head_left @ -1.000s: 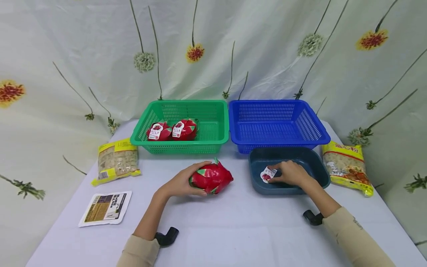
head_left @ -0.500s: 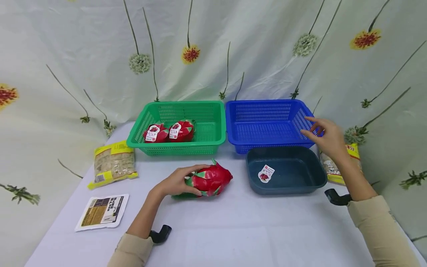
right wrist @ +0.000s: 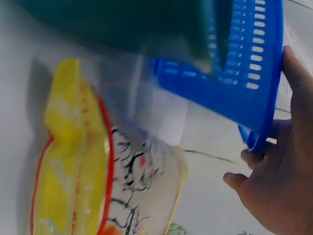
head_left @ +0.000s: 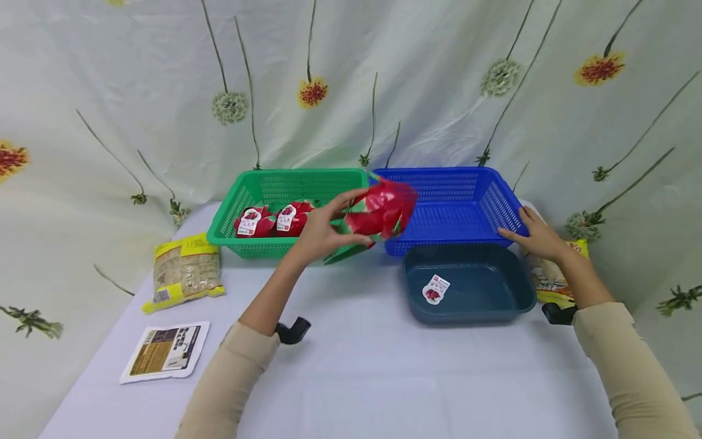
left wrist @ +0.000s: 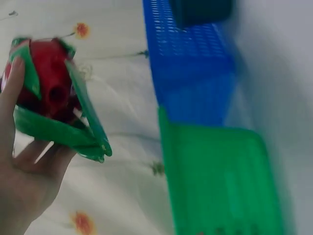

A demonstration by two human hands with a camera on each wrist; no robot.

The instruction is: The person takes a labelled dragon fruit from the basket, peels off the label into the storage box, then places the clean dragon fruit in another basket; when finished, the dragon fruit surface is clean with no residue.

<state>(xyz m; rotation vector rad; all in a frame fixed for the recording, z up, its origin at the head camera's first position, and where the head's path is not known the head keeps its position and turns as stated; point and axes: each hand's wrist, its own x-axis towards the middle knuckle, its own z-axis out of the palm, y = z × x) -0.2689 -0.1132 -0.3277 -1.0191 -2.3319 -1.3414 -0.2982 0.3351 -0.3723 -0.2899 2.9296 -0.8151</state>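
Note:
My left hand (head_left: 319, 235) grips a red dragon fruit (head_left: 382, 210) with green leaf tips, held up in front of where the green basket (head_left: 298, 241) and blue basket (head_left: 439, 241) meet. In the left wrist view, thumb and fingers of the hand (left wrist: 32, 181) lie on either side of the fruit (left wrist: 49, 83). At the blue basket's front right corner, my right hand (head_left: 543, 239) holds the rim; the right wrist view shows its fingers (right wrist: 292, 66) against the blue rim (right wrist: 274, 93). Two labelled dragon fruits (head_left: 258, 224) lie in the green basket's left part.
A dark blue tub (head_left: 468, 314) with a fruit label sticker (head_left: 436, 289) inside stands before the blue basket. A yellow bag (head_left: 186, 268) and a flat packet (head_left: 166, 351) lie at left; another yellow bag (head_left: 551, 277) lies at right, partly behind my right arm.
My left hand has lifted the dragon fruit off the table, up and rightward. My right hand left the sticker in the tub, rose to the right, then came down onto the blue basket's corner.

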